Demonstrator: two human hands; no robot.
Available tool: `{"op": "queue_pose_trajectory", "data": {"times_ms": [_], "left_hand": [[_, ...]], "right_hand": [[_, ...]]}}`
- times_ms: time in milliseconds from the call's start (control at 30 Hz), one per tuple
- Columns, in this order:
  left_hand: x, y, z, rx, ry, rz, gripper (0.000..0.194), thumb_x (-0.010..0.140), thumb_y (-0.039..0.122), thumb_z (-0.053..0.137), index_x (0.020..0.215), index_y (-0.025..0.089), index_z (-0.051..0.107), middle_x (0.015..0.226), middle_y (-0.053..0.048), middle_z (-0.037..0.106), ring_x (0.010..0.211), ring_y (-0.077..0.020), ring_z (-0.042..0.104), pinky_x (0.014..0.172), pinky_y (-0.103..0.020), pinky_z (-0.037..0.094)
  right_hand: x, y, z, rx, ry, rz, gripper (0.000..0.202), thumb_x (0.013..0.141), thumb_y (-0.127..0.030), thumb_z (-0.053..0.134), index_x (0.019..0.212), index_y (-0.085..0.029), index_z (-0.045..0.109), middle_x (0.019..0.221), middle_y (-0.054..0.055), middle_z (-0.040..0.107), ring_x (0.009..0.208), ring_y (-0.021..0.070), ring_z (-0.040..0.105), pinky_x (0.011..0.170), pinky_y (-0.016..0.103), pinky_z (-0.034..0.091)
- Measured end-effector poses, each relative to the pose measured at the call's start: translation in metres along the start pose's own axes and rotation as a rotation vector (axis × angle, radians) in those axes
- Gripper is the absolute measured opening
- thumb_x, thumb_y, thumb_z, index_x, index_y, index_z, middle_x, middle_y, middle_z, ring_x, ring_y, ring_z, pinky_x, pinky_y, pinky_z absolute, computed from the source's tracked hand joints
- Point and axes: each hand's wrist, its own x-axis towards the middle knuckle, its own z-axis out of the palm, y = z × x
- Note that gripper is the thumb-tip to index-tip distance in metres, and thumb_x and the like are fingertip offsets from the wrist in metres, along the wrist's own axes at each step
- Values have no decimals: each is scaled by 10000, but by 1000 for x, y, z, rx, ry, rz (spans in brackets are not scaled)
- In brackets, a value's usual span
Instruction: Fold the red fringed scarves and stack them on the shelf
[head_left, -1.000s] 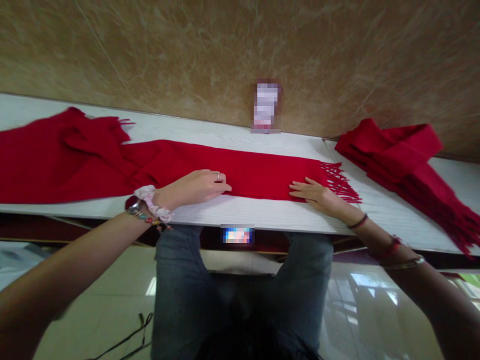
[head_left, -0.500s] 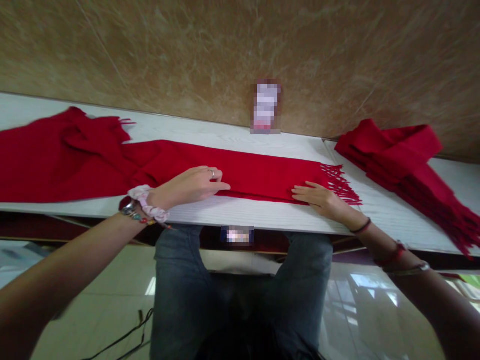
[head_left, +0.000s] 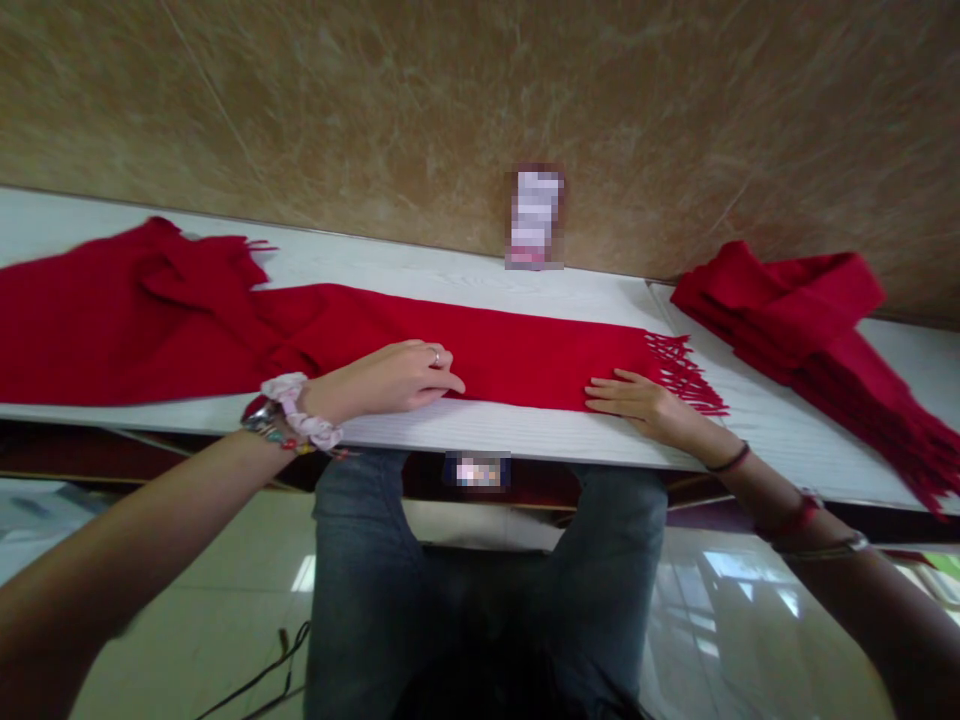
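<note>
A red scarf [head_left: 517, 350] lies flat and folded lengthwise on the white table [head_left: 420, 430], its fringe spread at the right end. My left hand [head_left: 420, 375] is at the scarf's near edge, left of its middle, with thumb and fingers together on the cloth; the fingertips are partly hidden. Near the fringe, my right hand [head_left: 637, 400] rests on the near edge with its fingers stretched out and apart. Toward the left, the red cloth [head_left: 97, 310] is wider and crumpled, with a bit of fringe at the back.
A second red scarf [head_left: 795, 310] is heaped in folds at the right, its fringe near the front edge. Behind the table rises a brown marbled wall [head_left: 337, 120]. A blurred-out object [head_left: 535, 218] stands at the back edge. My legs are below the front edge.
My left hand has shifted slightly right and nearer the front edge. The scarf's near edge beside it now lies flatter, without the dark gap between layers. My right hand is almost unmoved.
</note>
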Motion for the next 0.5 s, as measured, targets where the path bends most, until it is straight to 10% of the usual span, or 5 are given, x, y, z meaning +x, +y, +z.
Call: {"op": "queue_pose_trajectory", "data": {"times_ms": [300,433,500], "left_hand": [[34,-3,-18,-136,-40,-23,390,958,340,321,917,188,677,852,-33,645,828,-145,569,818,-264,421],[80,4,-10,-153,146,-126,424,959,356,308,1245,165,556,1251,-96,570,1141,-186,510,992,-326,358],[95,9,5,-129,61,-153,489,946,434,340,1386,234,412,1460,-80,378,1331,-257,331,1077,-427,255]], "right_hand": [[2,-1,1,4,-4,44,407,920,-119,374,1242,-259,579,1252,51,613,1240,169,490,1079,449,339],[5,-5,1,-11,25,48,406,913,-106,382,1234,-248,586,1229,53,628,1213,178,517,1057,449,378],[5,-7,1,-24,75,96,426,896,-95,396,1250,-251,574,1231,58,627,1202,186,530,1050,456,392]]}}
